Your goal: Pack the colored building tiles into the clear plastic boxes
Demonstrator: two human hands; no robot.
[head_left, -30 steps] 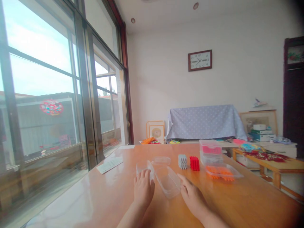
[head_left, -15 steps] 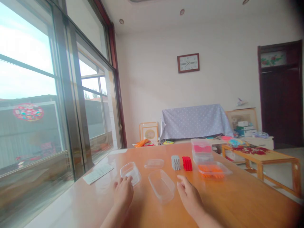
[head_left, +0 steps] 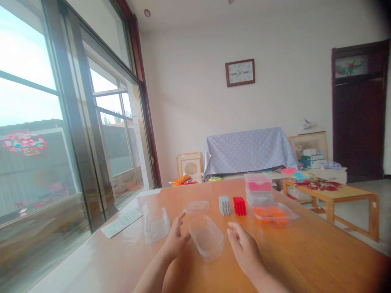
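Observation:
A clear plastic container [head_left: 207, 240] lies on the wooden table between my two hands. My left hand [head_left: 176, 238] is just left of it, thumb and fingers apart, holding nothing. To the right of the container my right hand [head_left: 242, 246] hovers with fingers loosely bent and nothing in them. A second clear container [head_left: 157, 228] rests to the left of my left hand. Behind the middle container is a flat clear lid [head_left: 196, 207]. A grey ridged block [head_left: 224, 206] and a red ridged block [head_left: 240, 206] stand side by side beyond my right hand.
Stacked clear boxes, the top one with pink contents [head_left: 259, 185], stand at the back right. In front of them is a clear tub with orange pieces [head_left: 271, 213]. A printed paper [head_left: 121, 224] lies at the left, near the window. A low wooden table [head_left: 351, 195] stands beyond.
My left hand has moved right, away from the left container, which now sits farther left and turned. My right hand has hardly moved. The view has shifted slightly.

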